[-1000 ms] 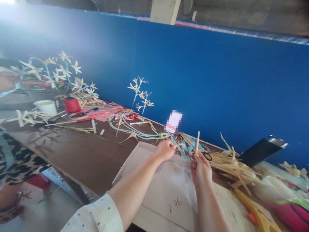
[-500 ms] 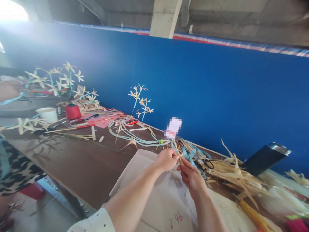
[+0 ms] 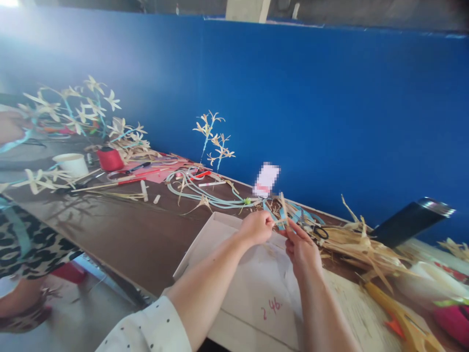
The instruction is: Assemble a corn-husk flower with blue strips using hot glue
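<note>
My left hand (image 3: 256, 227) is closed in a pinch on a thin pale straw strip (image 3: 283, 209) above a shallow white cardboard box (image 3: 216, 234). My right hand (image 3: 302, 249) is just to its right, fingers curled and pinching the same strip, which sticks up between the two hands. Both hands hover over the box's far edge, next to a tangle of light blue ribbon (image 3: 298, 215) and black-handled scissors (image 3: 318, 231).
A heap of dry straw (image 3: 361, 247) lies to the right, with a black flask (image 3: 412, 221) behind it and a yellow glue gun (image 3: 399, 313) in front. Straw flowers on blue stems (image 3: 214, 142), a red thread spool (image 3: 109, 159) and a white cup (image 3: 71, 164) stand along the brown table. A person in a patterned garment (image 3: 25, 244) sits at left.
The straw strip was upright in my right hand a second ago. My hands then came together on it, and the strip now tilts between both pinches.
</note>
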Motion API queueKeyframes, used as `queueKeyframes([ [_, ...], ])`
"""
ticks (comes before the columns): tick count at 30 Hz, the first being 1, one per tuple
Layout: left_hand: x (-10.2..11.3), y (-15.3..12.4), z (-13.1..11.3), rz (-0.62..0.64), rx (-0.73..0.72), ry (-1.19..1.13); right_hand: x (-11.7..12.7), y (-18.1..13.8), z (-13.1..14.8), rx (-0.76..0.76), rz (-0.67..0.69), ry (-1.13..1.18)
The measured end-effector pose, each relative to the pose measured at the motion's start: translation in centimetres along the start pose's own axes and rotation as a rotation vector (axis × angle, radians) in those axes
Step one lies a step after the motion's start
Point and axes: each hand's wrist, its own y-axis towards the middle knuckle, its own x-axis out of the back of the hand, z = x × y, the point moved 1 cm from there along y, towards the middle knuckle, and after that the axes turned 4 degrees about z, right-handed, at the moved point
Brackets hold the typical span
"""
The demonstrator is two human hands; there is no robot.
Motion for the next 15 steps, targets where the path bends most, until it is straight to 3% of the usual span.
queueKeyframes([
  [3,0.8,0.0,0.2,0.060,0.042,-0.009,1.3,0.8,0.3,0.086,-0.163,0.140],
  [6,1.8,-0.1,0.3,0.268,0.058,-0.065,2.1,1.3,0.3,0.152,-0.254,0.171],
  [10,2.9,-0.6,0.3,0.552,0.059,-0.073,1.8,1.2,0.0,0.178,-0.259,0.124],
  [15,3.7,-0.9,0.2,0.708,0.038,0.028,1.2,0.7,-0.1,0.152,-0.229,0.093],
])
